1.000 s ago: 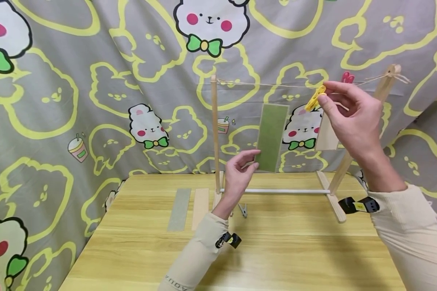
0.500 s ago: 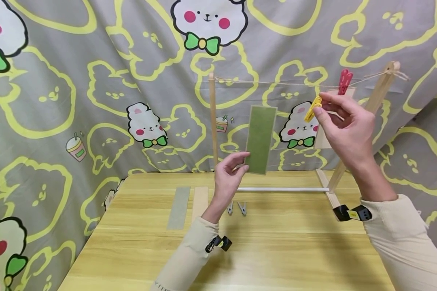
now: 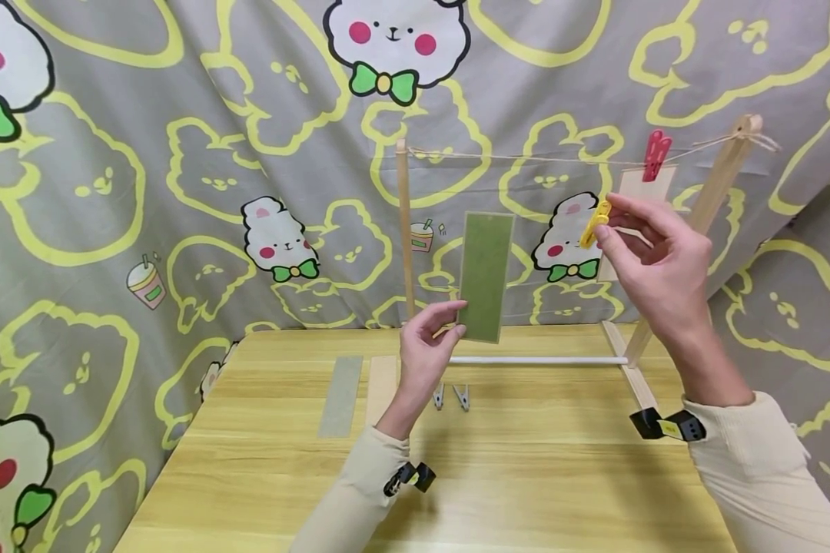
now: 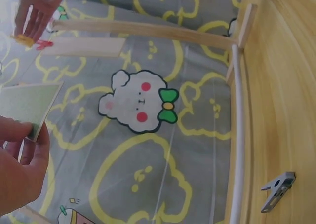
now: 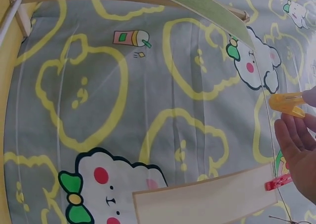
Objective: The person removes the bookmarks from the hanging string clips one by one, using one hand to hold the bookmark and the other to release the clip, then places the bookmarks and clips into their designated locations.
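Note:
My left hand [image 3: 425,349] pinches the bottom corner of a green strip [image 3: 485,276] and holds it upright in front of the wooden rack [image 3: 405,230]. The left wrist view shows the thumb and fingers of that left hand [image 4: 19,169] on the green strip [image 4: 27,103]. My right hand [image 3: 653,257] pinches a yellow clothespin [image 3: 595,221] below the string [image 3: 526,158]. The yellow clothespin [image 5: 287,103] also shows at my fingertips in the right wrist view. A red clothespin [image 3: 655,153] clips a beige strip [image 3: 636,211] to the string.
A grey strip [image 3: 340,395] and a beige strip [image 3: 381,384] lie flat on the wooden table [image 3: 512,476]. Two small grey clothespins [image 3: 452,396] lie near the rack's white base rod [image 3: 539,359]. A patterned cloth [image 3: 180,169] hangs behind.
My right hand lowered the yellow clothespin away from the string. My left hand carried the green strip to the left and slightly down.

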The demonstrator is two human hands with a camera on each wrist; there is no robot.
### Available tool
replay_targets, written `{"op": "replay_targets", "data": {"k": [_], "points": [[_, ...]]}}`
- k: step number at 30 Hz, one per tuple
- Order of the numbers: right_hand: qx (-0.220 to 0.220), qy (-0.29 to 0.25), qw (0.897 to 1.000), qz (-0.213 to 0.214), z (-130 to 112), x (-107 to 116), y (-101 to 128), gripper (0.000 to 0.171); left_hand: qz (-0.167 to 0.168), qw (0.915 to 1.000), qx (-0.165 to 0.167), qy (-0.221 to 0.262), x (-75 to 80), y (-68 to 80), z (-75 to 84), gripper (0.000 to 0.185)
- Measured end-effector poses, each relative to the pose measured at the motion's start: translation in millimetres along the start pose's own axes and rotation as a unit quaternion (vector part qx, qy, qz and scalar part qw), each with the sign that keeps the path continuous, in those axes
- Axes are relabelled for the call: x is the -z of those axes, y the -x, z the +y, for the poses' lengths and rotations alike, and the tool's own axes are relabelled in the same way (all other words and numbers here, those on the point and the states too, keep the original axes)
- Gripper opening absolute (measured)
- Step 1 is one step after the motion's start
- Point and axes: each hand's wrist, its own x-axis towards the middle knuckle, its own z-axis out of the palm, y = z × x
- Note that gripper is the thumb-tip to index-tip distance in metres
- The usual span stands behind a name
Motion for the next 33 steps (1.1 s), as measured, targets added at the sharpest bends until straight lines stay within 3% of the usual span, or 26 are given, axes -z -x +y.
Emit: {"op": "replay_targets", "data": {"k": [12,19,28,33], "points": [[-0.004,-0.001,1.000,0.001,-4,-4,12,0.038,0.000,1.0000,0.000,0.002,7.4,10.2,3.1,0.033],[-0.005,-0.031,1.000,0.003,-2,-6,18,0.039,0.007,0.9999,0.002,0.008,11.4,14.2,7.0,0.032],[0.012,0.010,1.000,0.003,3,-10,25,0.039,0.018,0.9998,0.000,0.012,17.9,17.7,9.6,0.032],[0.009,-0.019,1.000,0.008,5,-12,29,0.039,0.026,0.9996,-0.001,0.012,20.6,19.8,10.7,0.031]]}}
